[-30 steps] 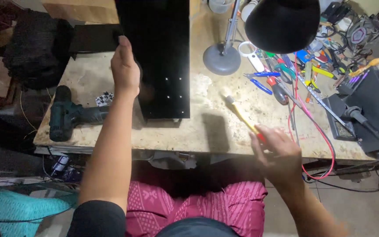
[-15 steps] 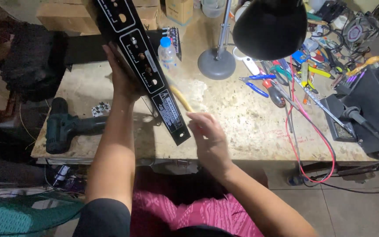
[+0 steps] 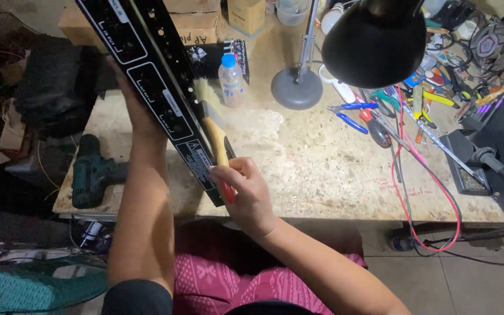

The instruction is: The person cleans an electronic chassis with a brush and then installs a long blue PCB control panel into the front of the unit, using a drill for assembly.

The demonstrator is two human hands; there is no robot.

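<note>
A long black metal equipment chassis (image 3: 158, 93) with white markings and rows of holes is tilted up on edge over the workbench. My left hand (image 3: 138, 116) grips it from behind, mostly hidden by the panel. My right hand (image 3: 243, 189) holds a paintbrush (image 3: 214, 125) with a yellow wooden handle and a red end. Its pale bristles rest against the chassis edge, near the holes.
The stone-topped workbench (image 3: 322, 169) carries a clear plastic bottle (image 3: 231, 79), a black desk lamp (image 3: 371, 41) on a round grey base, pliers and screwdrivers (image 3: 380, 114) and a black meter (image 3: 485, 163) with red leads. A dark green cordless drill (image 3: 91, 172) lies at the left.
The chassis was flat on the bench, then tipped up on edge. My right hand brought the brush from the bench's front right to the chassis edge.
</note>
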